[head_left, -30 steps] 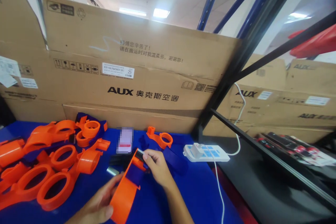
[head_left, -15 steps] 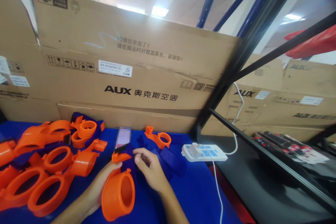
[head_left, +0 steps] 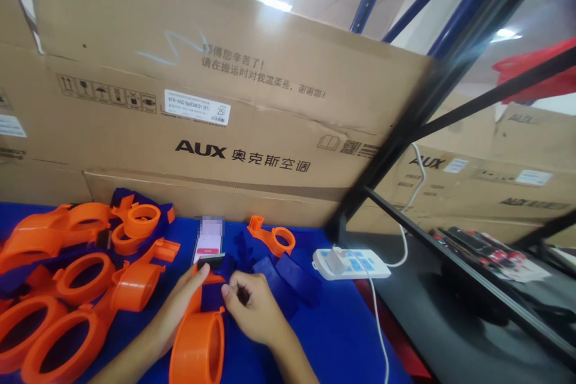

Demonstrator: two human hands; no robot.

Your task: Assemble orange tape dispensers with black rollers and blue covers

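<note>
An orange tape dispenser (head_left: pixel 198 345), with a wide ring at its near end, is in my left hand (head_left: pixel 182 300). My left thumb presses near the black strip (head_left: pixel 211 261) at its far end. Beside it on the right, my right hand (head_left: pixel 254 306) has its fingers curled and thumb pressed in, close to a dark blue part (head_left: pixel 213 298) along the dispenser. What the right fingertips hold, if anything, is hidden. A phone (head_left: pixel 209 239) with a lit screen lies just beyond the left hand.
Several orange tape dispensers (head_left: pixel 85 279) are heaped on the left of the blue tabletop (head_left: pixel 346 336). One small orange dispenser (head_left: pixel 281 242) and dark blue parts (head_left: pixel 299 279) lie right of centre. A white power strip (head_left: pixel 371 264) with a cable sits beside the black frame (head_left: pixel 375 156). Cardboard (head_left: pixel 270 114) stands behind.
The view has shifted slightly. The held dispenser has turned a little and sits lower, and my left thumb has moved up to the black strip. My right fingers have curled in more tightly.
</note>
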